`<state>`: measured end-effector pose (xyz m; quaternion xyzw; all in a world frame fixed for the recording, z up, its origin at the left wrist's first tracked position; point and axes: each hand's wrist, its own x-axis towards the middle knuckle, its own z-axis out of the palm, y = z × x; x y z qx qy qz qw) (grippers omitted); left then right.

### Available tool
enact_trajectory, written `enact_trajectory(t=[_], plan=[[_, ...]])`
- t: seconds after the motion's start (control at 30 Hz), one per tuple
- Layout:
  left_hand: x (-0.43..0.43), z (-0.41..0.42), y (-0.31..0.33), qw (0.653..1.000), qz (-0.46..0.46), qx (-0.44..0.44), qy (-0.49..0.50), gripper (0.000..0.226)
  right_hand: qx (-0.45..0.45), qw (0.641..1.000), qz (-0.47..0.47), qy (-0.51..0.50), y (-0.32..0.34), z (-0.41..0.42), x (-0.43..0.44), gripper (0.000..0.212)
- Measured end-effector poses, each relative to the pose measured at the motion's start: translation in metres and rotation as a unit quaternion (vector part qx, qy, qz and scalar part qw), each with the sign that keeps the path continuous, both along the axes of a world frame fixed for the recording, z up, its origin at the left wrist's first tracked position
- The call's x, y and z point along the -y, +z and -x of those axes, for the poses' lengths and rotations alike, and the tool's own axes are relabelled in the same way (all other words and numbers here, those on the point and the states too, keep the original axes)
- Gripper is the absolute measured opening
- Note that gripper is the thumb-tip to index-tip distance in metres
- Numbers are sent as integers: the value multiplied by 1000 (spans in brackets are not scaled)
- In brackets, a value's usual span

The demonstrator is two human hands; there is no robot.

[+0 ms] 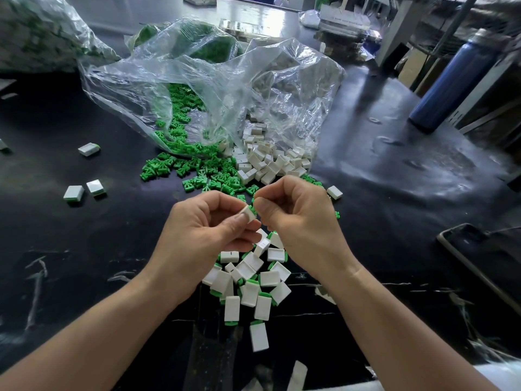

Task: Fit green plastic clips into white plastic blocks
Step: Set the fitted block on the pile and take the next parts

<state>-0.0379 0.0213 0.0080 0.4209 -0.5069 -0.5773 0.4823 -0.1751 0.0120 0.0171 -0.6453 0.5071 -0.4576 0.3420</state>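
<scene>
— What's laid out?
— On the black glossy table (380, 170), a crumpled clear plastic bag (214, 80) spills green plastic clips (197, 173) and small white plastic blocks (267, 162). Fitted pieces (248, 280) lie heaped beneath my wrists.
— And your hands?
— My left hand (205, 230) pinches one white block (248, 213) above that heap. My right hand (298, 218), fingers curled, pinches a green clip (254, 210) against it, mostly hidden.

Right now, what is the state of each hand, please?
Left hand: pinches a white block.
Right hand: pinches a green clip, mostly hidden.
</scene>
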Motion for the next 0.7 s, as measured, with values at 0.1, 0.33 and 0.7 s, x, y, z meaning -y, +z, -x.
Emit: enact_trajectory(t=[0.1, 0.33, 0.7], plan=[[-1, 0, 0, 1000, 13, 3, 7, 13, 0, 1000, 7, 10, -1, -2, -1, 31], [-1, 2, -1, 999, -6, -50, 10, 17, 31, 999, 4, 9, 0, -2, -2, 31], [1, -3, 7, 998, 44, 33, 17, 32, 119, 989, -47, 75, 8, -2, -7, 19]])
